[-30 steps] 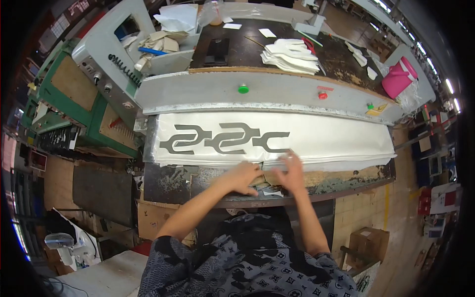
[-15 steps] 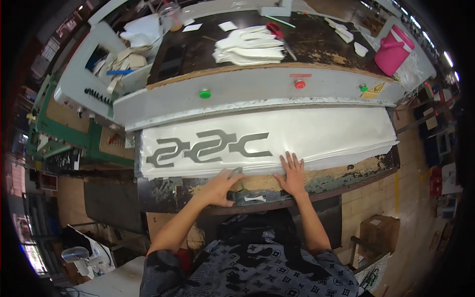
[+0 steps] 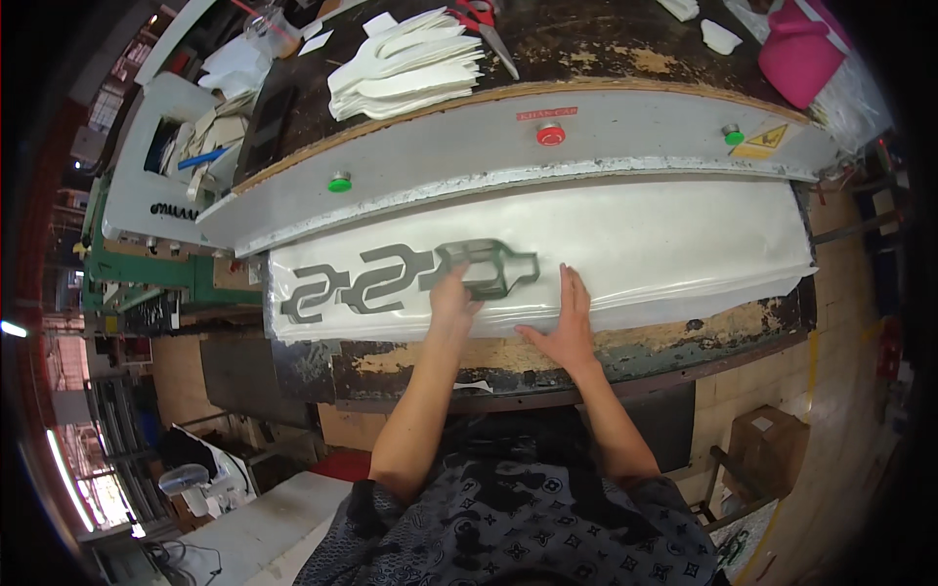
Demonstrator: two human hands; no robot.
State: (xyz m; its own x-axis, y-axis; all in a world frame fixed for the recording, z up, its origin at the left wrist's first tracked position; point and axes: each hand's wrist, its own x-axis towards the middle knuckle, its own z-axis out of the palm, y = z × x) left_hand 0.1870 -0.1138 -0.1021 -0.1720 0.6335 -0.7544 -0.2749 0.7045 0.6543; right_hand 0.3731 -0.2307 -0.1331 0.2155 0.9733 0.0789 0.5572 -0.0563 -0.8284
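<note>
A white sheet (image 3: pixel 664 244) lies across the bed of a cutting press. On it sits a dark metal cutting die (image 3: pixel 503 269), an open outline frame, slightly blurred. My left hand (image 3: pixel 454 298) grips the die's near left edge. Left of it the sheet shows two dark outlines (image 3: pixel 352 285) of the same shape. My right hand (image 3: pixel 569 327) rests flat on the sheet's near edge, fingers spread, just right of the die and holding nothing.
The grey press beam (image 3: pixel 625 146) above the sheet carries a green button (image 3: pixel 339 182), a red button (image 3: pixel 551 135) and another green button (image 3: pixel 731 135). Behind it lie a stack of white cut pieces (image 3: pixel 405 63), red scissors (image 3: pixel 479 18) and a pink bag (image 3: pixel 801 49). A cardboard box (image 3: pixel 767 449) stands on the floor right.
My left hand has left the near edge of the sheet and reached forward onto the die. My right hand stays flat on the sheet. The view has tilted closer to the press.
</note>
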